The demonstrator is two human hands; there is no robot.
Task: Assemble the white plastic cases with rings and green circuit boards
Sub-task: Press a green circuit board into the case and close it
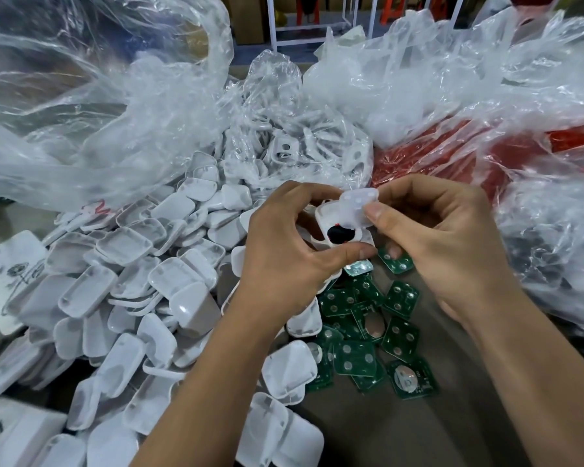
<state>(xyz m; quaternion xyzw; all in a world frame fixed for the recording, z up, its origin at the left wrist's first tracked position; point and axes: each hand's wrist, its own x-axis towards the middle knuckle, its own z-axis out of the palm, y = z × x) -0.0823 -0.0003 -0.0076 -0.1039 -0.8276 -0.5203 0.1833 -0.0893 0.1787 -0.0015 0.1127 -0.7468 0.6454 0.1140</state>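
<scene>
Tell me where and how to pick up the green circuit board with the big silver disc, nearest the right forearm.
Pinch that green circuit board by its two opposite short edges, coming straight down from above: it lies nearly flat on the table, its right edge free, its left against neighbouring boards. Keep fingers off the disc.

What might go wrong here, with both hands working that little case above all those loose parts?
The translucent pad, only pinched by the right hand, might slip into the heap of white cases. The case in the left hand might drop onto the green boards and scatter them.
</scene>
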